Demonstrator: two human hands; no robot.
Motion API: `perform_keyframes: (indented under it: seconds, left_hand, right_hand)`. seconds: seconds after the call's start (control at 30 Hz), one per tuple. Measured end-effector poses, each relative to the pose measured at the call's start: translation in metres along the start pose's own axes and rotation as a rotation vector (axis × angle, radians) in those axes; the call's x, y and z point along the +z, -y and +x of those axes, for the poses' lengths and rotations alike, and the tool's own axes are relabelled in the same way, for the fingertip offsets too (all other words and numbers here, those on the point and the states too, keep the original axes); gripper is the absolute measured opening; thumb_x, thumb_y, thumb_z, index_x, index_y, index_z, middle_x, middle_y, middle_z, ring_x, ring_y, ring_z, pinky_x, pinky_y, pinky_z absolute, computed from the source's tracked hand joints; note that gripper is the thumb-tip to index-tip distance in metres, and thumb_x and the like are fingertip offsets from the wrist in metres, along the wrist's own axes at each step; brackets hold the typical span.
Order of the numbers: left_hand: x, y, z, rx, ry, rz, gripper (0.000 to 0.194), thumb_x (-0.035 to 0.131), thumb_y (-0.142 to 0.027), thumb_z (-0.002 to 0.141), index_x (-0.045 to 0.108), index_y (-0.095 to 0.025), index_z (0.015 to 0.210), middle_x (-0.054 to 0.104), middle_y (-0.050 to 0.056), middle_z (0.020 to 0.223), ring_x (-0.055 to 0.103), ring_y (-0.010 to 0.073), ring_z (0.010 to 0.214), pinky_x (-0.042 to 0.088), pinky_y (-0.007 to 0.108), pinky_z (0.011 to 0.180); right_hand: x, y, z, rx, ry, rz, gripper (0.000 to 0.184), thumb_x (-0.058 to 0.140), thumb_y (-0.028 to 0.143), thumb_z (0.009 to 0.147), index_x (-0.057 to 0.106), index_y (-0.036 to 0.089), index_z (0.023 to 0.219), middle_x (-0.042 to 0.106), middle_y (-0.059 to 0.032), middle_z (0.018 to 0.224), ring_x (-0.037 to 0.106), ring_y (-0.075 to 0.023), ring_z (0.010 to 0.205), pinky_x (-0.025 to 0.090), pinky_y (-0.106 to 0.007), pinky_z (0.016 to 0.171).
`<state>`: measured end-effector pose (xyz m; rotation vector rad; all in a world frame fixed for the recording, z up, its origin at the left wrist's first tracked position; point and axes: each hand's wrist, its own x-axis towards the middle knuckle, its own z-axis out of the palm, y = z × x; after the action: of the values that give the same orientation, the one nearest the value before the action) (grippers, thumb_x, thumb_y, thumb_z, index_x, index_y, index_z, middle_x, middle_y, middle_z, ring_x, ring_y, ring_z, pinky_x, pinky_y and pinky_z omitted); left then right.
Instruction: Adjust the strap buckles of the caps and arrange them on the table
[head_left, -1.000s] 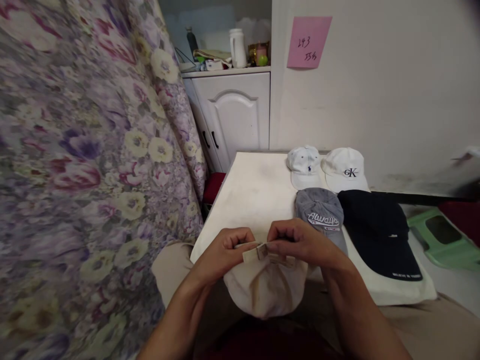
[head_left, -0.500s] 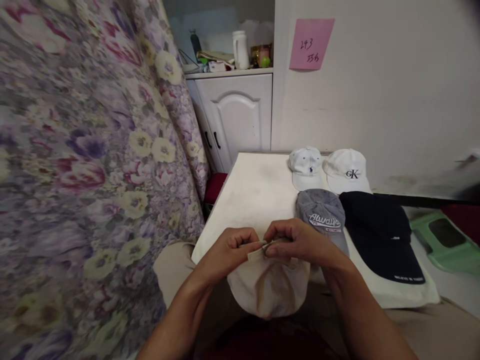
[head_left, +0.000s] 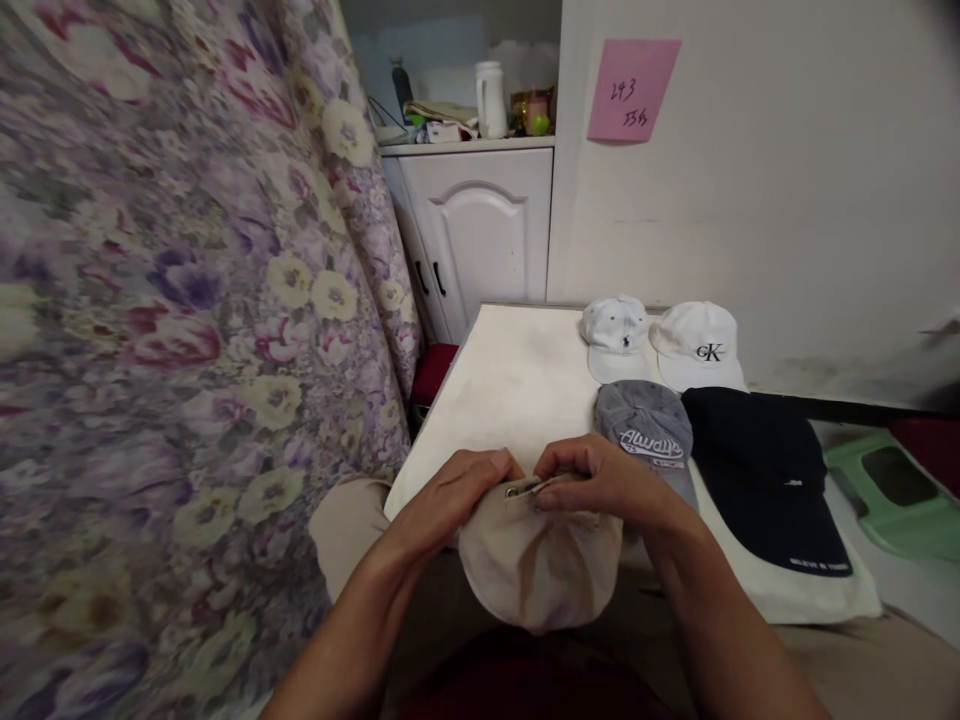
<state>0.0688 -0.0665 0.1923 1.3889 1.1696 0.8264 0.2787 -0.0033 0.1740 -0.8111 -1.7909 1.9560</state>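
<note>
A beige baseball cap [head_left: 551, 570] is held over my lap, its back strap and a small metal buckle turned up toward me. My left hand [head_left: 463, 485] grips the cap's left edge beside the buckle, its thumb lying along the rim. With thumb and bent fingers, my right hand [head_left: 592, 480] pinches the strap just right of the buckle. Just past my right hand lies a grey cap [head_left: 645, 430] with white lettering.
On the white table [head_left: 517, 370] also lie a pale blue cap [head_left: 615, 335], a white cap [head_left: 697, 345] and a black cap [head_left: 757, 460]. A floral curtain [head_left: 187, 350] hangs at left. A green plastic stool [head_left: 892, 490] stands at right, and a cupboard [head_left: 480, 220] behind.
My left hand has shifted from pinching the strap end to gripping the cap's left edge, uncovering the buckle. My right hand keeps its pinch. The view has turned slightly left.
</note>
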Motion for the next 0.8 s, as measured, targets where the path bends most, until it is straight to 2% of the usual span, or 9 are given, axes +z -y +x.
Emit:
perform_keyframes:
  seconds: [0.2, 0.33, 0.57, 0.8]
  left_hand:
    - [-0.0003, -0.0043, 0.0001, -0.09, 0.07, -0.056, 0.031, 0.066, -0.044, 0.081, 0.059, -0.016, 0.07, 0.044, -0.005, 0.058, 0.032, 0.0081, 0.052, 0.022, 0.023, 0.047]
    - [-0.002, -0.0001, 0.0014, -0.059, 0.101, -0.076, 0.027, 0.076, -0.036, 0.073, 0.061, -0.014, 0.072, 0.049, -0.005, 0.062, 0.036, 0.0073, 0.056, 0.026, 0.02, 0.051]
    - [-0.0007, 0.004, 0.0026, -0.099, 0.042, -0.132, 0.027, 0.077, -0.033, 0.072, 0.059, -0.014, 0.069, 0.047, -0.006, 0.057, 0.032, 0.0056, 0.051, 0.023, 0.018, 0.047]
    - [0.0019, 0.0032, 0.0035, -0.071, 0.045, -0.099, 0.033, 0.073, -0.041, 0.076, 0.056, -0.015, 0.065, 0.045, -0.006, 0.057, 0.031, 0.0067, 0.052, 0.024, 0.019, 0.047]
  right_hand:
    - [-0.0013, 0.0005, -0.0007, -0.054, -0.009, -0.009, 0.029, 0.082, 0.038, 0.072, 0.065, 0.016, 0.082, 0.054, 0.0056, 0.062, 0.044, -0.0064, 0.054, 0.033, -0.019, 0.05]
    - [-0.0036, -0.0037, -0.0012, -0.082, 0.048, 0.009, 0.029, 0.08, 0.039, 0.076, 0.062, 0.016, 0.083, 0.055, 0.005, 0.064, 0.045, -0.0071, 0.055, 0.033, -0.02, 0.05]
    - [-0.0073, -0.0021, -0.0041, -0.216, 0.138, 0.009, 0.021, 0.063, 0.035, 0.091, 0.061, 0.016, 0.084, 0.061, 0.0018, 0.069, 0.05, -0.0081, 0.06, 0.037, -0.021, 0.056]
    - [-0.0056, 0.0016, -0.0046, -0.205, 0.145, -0.034, 0.021, 0.063, 0.034, 0.091, 0.06, 0.016, 0.081, 0.062, 0.0008, 0.071, 0.052, -0.0096, 0.063, 0.038, -0.021, 0.057]
